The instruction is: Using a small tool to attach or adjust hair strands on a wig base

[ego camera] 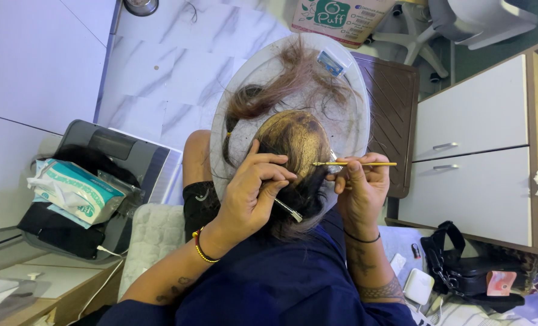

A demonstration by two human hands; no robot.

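Note:
A wig cap with brown hair [296, 142] rests on a round translucent board [353, 115] over my lap. Loose strands fan out toward the board's far edge. My left hand [254, 190] presses on the wig's near side, fingers pinched on the hair, with a silver clip [288, 210] sticking out below the palm. My right hand [360, 187] holds a thin gold-handled needle tool [356, 163] horizontally, its tip pointing left onto the wig's crown.
A small blue and clear box [333, 61] lies on the board's far part. A tissue pack [75, 192] sits on a dark case at left, white drawers [474, 157] stand at right, and a black bag [462, 268] lies lower right.

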